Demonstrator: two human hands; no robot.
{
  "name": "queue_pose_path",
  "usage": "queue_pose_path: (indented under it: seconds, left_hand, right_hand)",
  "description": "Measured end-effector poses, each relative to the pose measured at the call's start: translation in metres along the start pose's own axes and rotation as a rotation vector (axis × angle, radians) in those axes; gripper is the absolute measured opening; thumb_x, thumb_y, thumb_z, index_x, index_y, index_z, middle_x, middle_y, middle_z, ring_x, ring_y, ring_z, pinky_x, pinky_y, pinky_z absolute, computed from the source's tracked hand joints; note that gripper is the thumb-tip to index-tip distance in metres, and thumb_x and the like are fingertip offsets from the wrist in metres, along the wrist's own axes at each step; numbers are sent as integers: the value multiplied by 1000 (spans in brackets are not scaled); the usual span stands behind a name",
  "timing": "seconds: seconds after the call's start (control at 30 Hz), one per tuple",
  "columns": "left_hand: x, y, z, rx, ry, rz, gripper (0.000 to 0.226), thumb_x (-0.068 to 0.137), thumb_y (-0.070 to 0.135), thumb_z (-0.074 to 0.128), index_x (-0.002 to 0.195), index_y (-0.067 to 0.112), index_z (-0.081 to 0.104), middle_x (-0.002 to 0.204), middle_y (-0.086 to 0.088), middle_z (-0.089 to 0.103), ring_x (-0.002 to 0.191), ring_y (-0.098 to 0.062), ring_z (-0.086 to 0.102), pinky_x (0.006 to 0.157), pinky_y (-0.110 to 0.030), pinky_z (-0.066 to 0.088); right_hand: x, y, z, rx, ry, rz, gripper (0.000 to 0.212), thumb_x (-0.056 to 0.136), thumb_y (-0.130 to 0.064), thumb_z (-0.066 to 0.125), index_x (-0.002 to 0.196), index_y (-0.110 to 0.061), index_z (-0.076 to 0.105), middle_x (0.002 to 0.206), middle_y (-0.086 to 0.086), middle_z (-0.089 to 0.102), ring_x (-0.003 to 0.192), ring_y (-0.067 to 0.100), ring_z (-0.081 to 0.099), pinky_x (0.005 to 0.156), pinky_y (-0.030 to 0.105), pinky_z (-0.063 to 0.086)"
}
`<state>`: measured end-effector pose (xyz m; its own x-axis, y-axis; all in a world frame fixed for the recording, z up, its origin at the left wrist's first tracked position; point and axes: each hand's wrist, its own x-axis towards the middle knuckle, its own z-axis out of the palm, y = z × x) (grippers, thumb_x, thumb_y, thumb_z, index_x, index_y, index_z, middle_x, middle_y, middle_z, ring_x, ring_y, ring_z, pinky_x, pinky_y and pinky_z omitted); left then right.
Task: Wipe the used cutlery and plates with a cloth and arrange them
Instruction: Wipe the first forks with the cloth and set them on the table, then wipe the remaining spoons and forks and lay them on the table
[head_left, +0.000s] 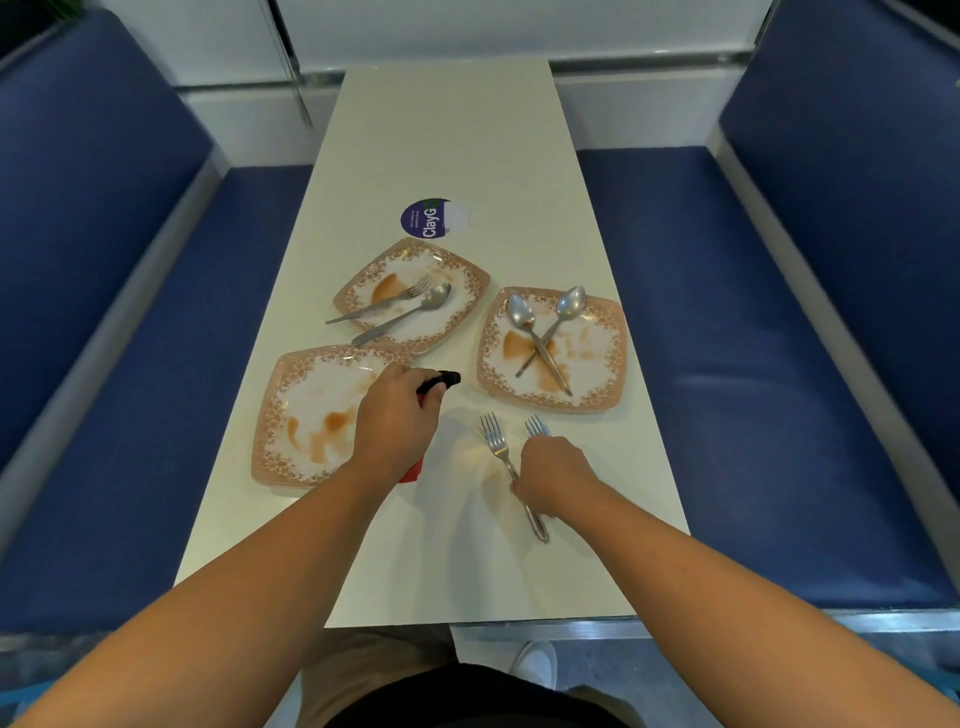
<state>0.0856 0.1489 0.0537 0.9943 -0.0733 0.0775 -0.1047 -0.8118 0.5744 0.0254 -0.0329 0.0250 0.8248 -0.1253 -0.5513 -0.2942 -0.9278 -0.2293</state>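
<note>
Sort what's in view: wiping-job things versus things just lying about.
Job: left plate; far plate with fork and spoon; right plate with two crossed spoons; two forks in the right hand; red spray bottle in the left hand.
Lying about: round purple sticker; blue benches.

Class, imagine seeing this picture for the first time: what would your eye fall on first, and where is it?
Three square plates smeared with brown sauce sit mid-table: a far plate with a fork and spoon, a right plate with two crossed spoons, and a near-left plate. Nearer the camera, the left hand grips a red spray bottle between the plates. The right hand holds forks lying on the table.
</note>
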Motion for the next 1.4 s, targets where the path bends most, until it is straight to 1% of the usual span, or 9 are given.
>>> queue_pose_path:
  seconds: [0.1,0.3,0.53,0.77,0.9,1.03,1.17,1.27,1.4]
  left_hand:
    - [8,-7,-4,6,23,-8,26,99,30,57,120,21,70,98,2,56,84,-15,50,73,-27,39]
    - [30,-28,-20,-8,72,-19,26,99,30,57,118,21,71,103,3,59,87,-16,56,73,-27,41]
    - [68,-65,-44,22,155,-121,28,101,31,54,122,20,69,106,1,61,85,-11,52,75,-22,38]
    - [104,-103,-59,-4,184,-129,26,100,29,56,121,21,69,102,5,60,84,-7,53,68,-5,34]
    - [121,-119,-61,-32,193,-172,24,100,27,57,119,22,70,101,8,57,84,-4,50,71,2,32]
    - [129,-128,-61,-52,202,-167,23,99,25,59,119,20,71,99,7,57,84,-1,48,72,4,31]
    - [133,-128,-58,-47,182,-179,25,100,28,57,120,22,70,102,7,58,85,-3,49,70,2,32]
    - [132,-119,-59,-60,174,-177,25,100,30,56,121,26,70,101,9,56,85,-4,50,68,-2,33]
    - [128,-101,-62,-75,178,-138,25,100,30,55,120,26,70,100,9,57,86,-4,52,72,-6,34]
  right_hand:
    - [12,-19,-16,120,69,-30,28,90,-27,61,68,-15,48,71,1,53,63,18,52,47,25,33]
    - [48,-70,-50,354,169,-145,30,92,-33,58,80,-6,66,73,6,65,71,25,63,60,28,46]
    - [111,-133,-78,480,233,-115,47,95,-23,56,52,-13,40,51,0,41,47,16,38,49,26,31]
    - [180,-186,-83,457,213,-55,24,95,-32,60,90,-9,56,68,1,52,62,18,53,43,25,29]
    - [202,-196,-79,423,155,20,18,93,-24,62,91,-7,55,71,5,61,59,17,58,43,25,40]
    - [211,-198,-77,460,120,52,23,93,-26,62,84,-5,60,87,11,74,79,26,72,70,36,61]
    - [217,-196,-73,704,92,163,26,88,-16,67,107,1,59,82,15,75,75,28,74,57,34,54]
    - [214,-187,-79,794,40,182,12,87,-11,65,87,1,68,81,15,76,63,27,68,59,35,51]
    - [201,-165,-92,856,8,171,18,86,-3,60,69,-2,59,77,20,66,58,26,55,62,36,50]
